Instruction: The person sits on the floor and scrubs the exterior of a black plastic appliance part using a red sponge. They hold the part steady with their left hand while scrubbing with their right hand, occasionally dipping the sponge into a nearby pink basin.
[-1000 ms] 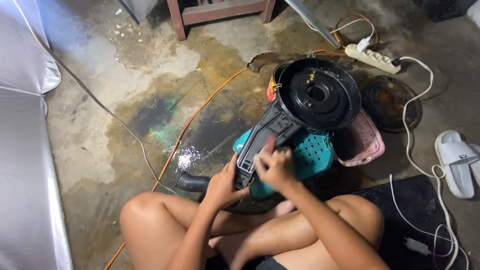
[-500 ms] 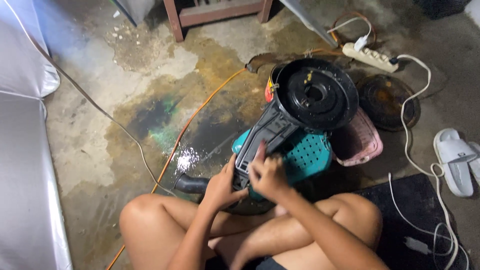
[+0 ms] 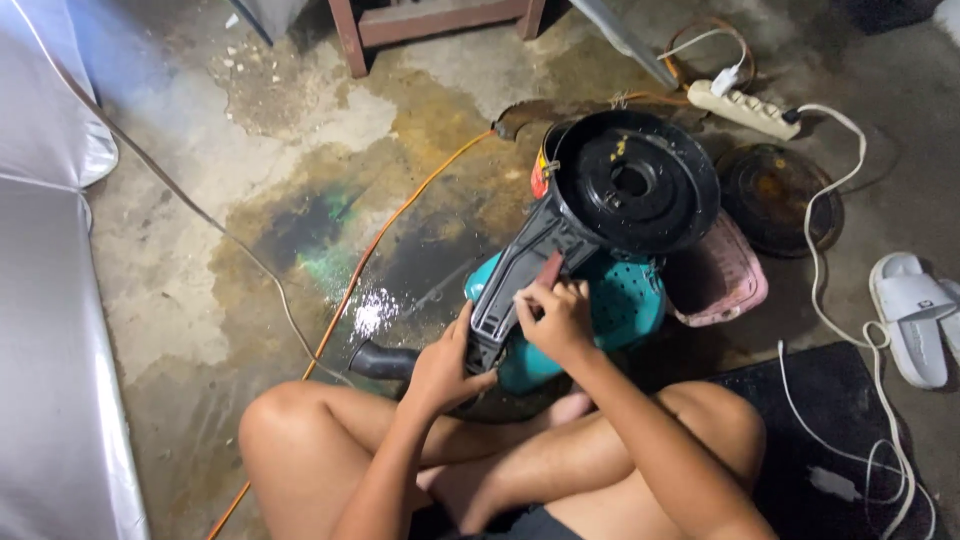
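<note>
The person sits on the floor [image 3: 200, 230] with a black machine part [image 3: 600, 210] resting on a teal basket [image 3: 620, 300] by their legs. The left hand [image 3: 445, 365] wraps around its lower end, and the right hand [image 3: 555, 315] pinches a small reddish piece [image 3: 550, 268] against its grey arm. It looks like rubbing work, needing firm holding and gentle, even strokes.

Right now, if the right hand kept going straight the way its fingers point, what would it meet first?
The right hand points up-left along the black housing it already touches, gripping a small reddish piece. Beyond that, probably stained concrete floor; depth is unclear.
</note>
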